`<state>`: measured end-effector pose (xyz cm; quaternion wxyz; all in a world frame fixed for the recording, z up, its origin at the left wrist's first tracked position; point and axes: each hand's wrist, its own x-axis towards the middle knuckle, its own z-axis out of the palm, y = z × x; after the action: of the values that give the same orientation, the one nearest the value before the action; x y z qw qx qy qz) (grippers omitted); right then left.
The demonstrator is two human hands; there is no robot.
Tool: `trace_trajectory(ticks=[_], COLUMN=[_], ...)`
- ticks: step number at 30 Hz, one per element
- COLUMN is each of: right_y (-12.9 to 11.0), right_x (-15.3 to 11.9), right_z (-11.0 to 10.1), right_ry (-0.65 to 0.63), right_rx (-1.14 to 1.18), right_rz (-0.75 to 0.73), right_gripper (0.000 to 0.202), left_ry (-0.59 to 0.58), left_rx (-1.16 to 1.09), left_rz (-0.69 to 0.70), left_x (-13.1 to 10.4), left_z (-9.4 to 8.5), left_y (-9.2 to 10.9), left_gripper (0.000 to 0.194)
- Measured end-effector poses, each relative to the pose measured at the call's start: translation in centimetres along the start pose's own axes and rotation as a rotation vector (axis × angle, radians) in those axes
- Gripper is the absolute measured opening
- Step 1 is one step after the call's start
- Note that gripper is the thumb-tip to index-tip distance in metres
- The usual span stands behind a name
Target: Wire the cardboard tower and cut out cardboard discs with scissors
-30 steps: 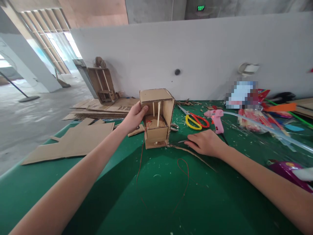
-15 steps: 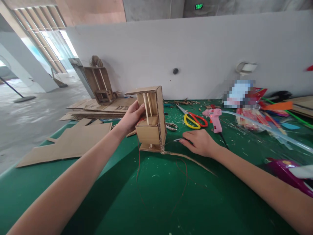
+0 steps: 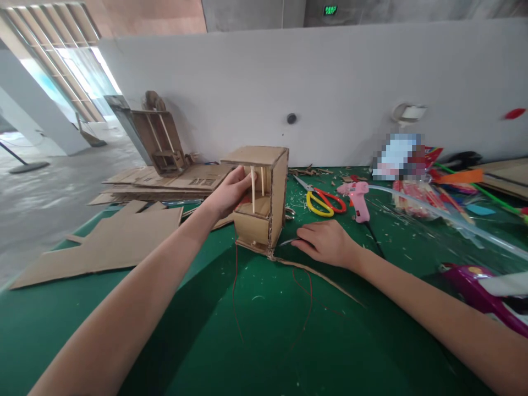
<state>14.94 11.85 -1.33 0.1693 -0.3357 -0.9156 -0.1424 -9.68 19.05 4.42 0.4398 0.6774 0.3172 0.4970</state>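
Observation:
A small cardboard box frame (image 3: pixel 252 226) with thin wooden sticks inside stands upright on the green table (image 3: pixel 231 352). My left hand (image 3: pixel 234 191) grips its left side near the top, fingers partly inside. Just right of its lower corner, my right hand (image 3: pixel 325 241) is closed on a thin metal tool (image 3: pixel 289 241), whose tip points at the box; the tool's exact kind cannot be made out. A narrow cardboard strip (image 3: pixel 319 276) runs right from the base. Thin red wires (image 3: pixel 235 286) trail from the bottom onto the table.
Scissors (image 3: pixel 319 203) and a pink glue gun (image 3: pixel 360 203) lie behind my right hand. Cut cardboard (image 3: pixel 111 236) is at the left, a second cardboard frame (image 3: pixel 159 140) behind it. A purple tool (image 3: pixel 474 286), plastic packets (image 3: pixel 421 201) and a blurred screen (image 3: pixel 398 157) are at the right.
The box has turned and tipped, so its top now shows more. My right hand, still holding the tool, has shifted slightly left and down. The whole view has moved a little.

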Motion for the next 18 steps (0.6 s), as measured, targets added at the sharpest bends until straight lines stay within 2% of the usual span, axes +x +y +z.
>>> trace_trajectory(ticks=[4, 8, 18], right_y=[0.0, -0.1, -0.3], right_x=[0.1, 0.4, 0.8], right_z=[0.0, -0.2, -1.0], right_ry=[-0.058, -0.148, -0.323], right_rx=[-0.016, -0.004, -0.024], right_rz=[-0.009, -0.002, -0.038], right_gripper=[0.047, 0.047, 0.044], left_ry=[-0.023, -0.056, -0.020], left_rx=[0.015, -0.038, -0.003], left_rz=[-0.080, -0.055, -0.058], left_x=[-0.1, 0.2, 0.4], left_z=[0.4, 0.7, 0.7], left_y=[-0.3, -0.5, -0.8], left_gripper=[0.033, 0.034, 0.030])
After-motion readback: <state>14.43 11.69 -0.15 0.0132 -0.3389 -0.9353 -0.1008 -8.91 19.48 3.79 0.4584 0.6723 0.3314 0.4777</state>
